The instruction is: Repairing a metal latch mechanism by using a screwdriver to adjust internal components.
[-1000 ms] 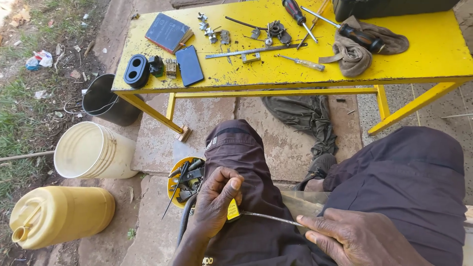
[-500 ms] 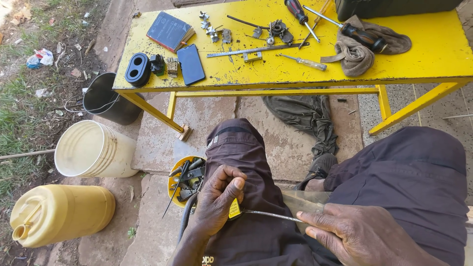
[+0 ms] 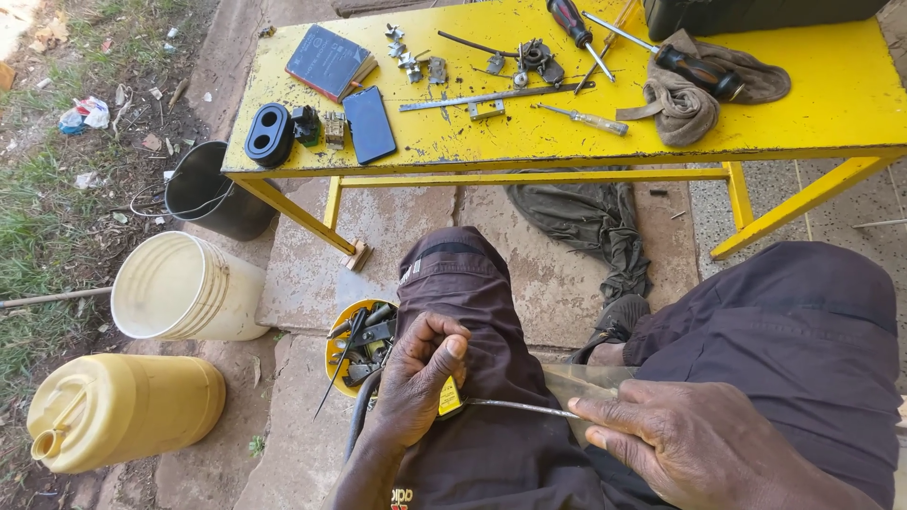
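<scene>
I sit with dark trousers over my knees. My left hand rests on my left thigh, fingers curled around a small yellow-and-black object. A thin grey metal strip or wire runs from it to the right. My right hand lies on my lap and pinches the far end of that strip between thumb and forefinger. A pale translucent sheet sits just above the right hand.
A yellow table ahead carries screwdrivers, a brown rag, a phone, a dark notebook and small metal parts. A yellow tub of tools, white bucket, yellow jerrycan and dark pot stand left.
My hands stay in nearly the same place on my lap. The left fingers have shifted slightly on the small object; the strip remains stretched between the hands.
</scene>
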